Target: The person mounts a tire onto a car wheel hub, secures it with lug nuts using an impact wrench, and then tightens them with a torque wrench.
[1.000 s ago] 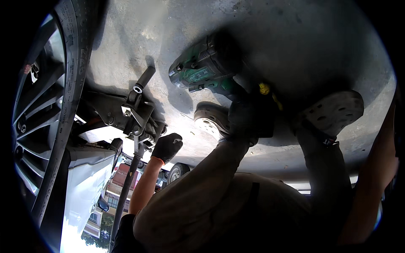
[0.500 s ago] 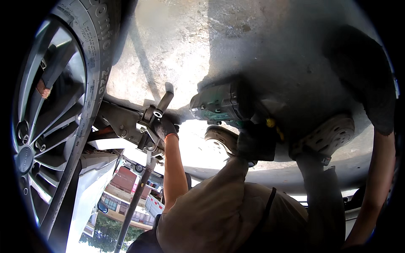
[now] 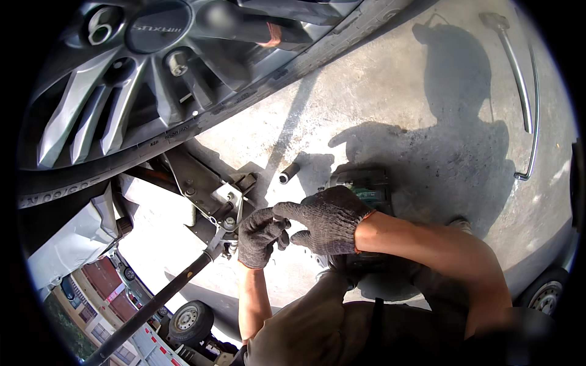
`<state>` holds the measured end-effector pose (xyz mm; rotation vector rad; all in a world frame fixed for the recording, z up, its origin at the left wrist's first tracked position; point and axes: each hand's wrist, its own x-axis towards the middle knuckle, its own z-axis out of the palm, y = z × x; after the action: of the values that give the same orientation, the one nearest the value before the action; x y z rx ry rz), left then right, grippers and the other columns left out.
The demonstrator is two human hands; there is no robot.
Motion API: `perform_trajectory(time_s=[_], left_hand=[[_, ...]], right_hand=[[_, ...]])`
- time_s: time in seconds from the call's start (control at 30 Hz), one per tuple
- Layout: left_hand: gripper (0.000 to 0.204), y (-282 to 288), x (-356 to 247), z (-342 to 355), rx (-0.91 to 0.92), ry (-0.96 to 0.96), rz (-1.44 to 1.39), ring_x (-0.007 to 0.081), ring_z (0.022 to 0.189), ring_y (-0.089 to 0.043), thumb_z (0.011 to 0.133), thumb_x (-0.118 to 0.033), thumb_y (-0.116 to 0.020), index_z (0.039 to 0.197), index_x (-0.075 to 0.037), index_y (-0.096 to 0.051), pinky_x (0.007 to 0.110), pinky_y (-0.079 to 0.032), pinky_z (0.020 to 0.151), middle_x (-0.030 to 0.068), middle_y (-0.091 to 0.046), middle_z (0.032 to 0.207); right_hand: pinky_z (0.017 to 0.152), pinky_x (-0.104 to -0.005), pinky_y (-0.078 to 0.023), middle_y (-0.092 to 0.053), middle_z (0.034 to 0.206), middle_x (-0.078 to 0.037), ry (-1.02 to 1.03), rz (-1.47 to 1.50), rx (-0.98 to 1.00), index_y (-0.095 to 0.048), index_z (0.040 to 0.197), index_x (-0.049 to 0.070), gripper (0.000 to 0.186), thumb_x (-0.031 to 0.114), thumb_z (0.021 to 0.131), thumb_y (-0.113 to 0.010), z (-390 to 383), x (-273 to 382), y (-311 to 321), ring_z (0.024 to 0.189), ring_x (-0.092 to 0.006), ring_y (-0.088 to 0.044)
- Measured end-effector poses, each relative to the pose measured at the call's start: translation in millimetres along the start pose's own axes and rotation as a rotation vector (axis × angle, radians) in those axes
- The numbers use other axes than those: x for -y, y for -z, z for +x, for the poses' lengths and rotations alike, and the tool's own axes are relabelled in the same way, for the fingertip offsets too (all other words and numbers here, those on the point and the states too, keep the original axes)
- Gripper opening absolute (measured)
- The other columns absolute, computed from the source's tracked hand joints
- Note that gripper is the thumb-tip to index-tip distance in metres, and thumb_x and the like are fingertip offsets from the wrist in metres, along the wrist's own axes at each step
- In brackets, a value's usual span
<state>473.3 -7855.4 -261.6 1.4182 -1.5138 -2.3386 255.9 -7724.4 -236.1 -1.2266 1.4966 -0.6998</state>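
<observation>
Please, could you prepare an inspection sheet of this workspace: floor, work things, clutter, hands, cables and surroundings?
Floor: grey concrete, stained, with shadows across it.
Work things: car wheel at upper left; jack beside it, with long handle; power tool, partly behind the right hand; short dark tube on the floor.
Clutter: metal bar and thin bent rod, at right.
Hands: left hand and right hand, gloved, fingers together; anything small between them is unclear.
Cables: nothing seen.
Surroundings: white car body at left; other vehicle wheels at lower left and right.
</observation>
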Motion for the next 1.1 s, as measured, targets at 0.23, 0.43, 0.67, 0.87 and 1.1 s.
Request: perform_trajectory(time_s=[0.23,0.43,0.67,0.87,1.1], left_hand=[[0.05,13,-125,3,0.284,-0.209,-0.057,0.0161,0.054,-0.06,0.078,-0.011,-0.078,0.12,0.003,-0.053,0.026,-0.045,0.044,0.0141,-0.066,0.083],[0.044,0,-166,3,0.092,-0.447,-0.368,0.0235,0.059,-0.061,0.091,-0.023,-0.063,0.124,0.004,-0.052,0.033,-0.05,0.054,0.0195,-0.065,0.084],[0.034,-30,-79,35,0.293,-0.231,-0.492,0.0247,0.06,-0.062,0.091,-0.02,-0.062,0.116,0.002,-0.057,0.034,-0.048,0.051,0.0159,-0.066,0.081],[0.021,-45,-59,42,0.359,-0.093,-0.469,0.019,0.055,-0.063,0.092,-0.006,-0.057,0.112,0.003,-0.06,0.026,-0.048,0.047,0.0141,-0.066,0.077],[0.02,-46,-50,43,0.389,-0.028,-0.459,0.0204,0.053,-0.062,0.093,-0.005,-0.056,0.111,0.002,-0.06,0.027,-0.049,0.045,0.0148,-0.067,0.077]], right_hand=[[0.07,-0.0446,-0.053,-0.069,0.087,-0.017,0.316,-0.084,-0.365,-0.067,0.106,0.009,0.032,0.035,0.09,-0.061,46,74,16,0.082,-0.0349,-0.068],[0.069,-0.0342,-0.054,-0.07,0.09,-0.011,0.401,-0.039,-1.303,-0.067,0.099,0.008,0.022,0.02,0.082,-0.074,82,133,67,0.076,-0.027,-0.068],[0.072,-0.0295,-0.051,-0.071,0.088,-0.008,0.299,-0.142,-1.485,-0.067,0.096,0.005,0.022,0.014,0.078,-0.078,129,149,85,0.077,-0.0162,-0.065],[0.079,-0.0315,-0.05,-0.069,0.094,-0.01,0.241,-0.019,-1.473,-0.067,0.099,0.002,0.025,0.015,0.08,-0.078,129,139,87,0.087,-0.0178,-0.064],[0.076,-0.0357,-0.054,-0.07,0.089,-0.013,0.187,-0.054,-1.473,-0.068,0.097,0.004,0.025,0.025,0.083,-0.074,135,141,88,0.083,-0.0271,-0.069]])
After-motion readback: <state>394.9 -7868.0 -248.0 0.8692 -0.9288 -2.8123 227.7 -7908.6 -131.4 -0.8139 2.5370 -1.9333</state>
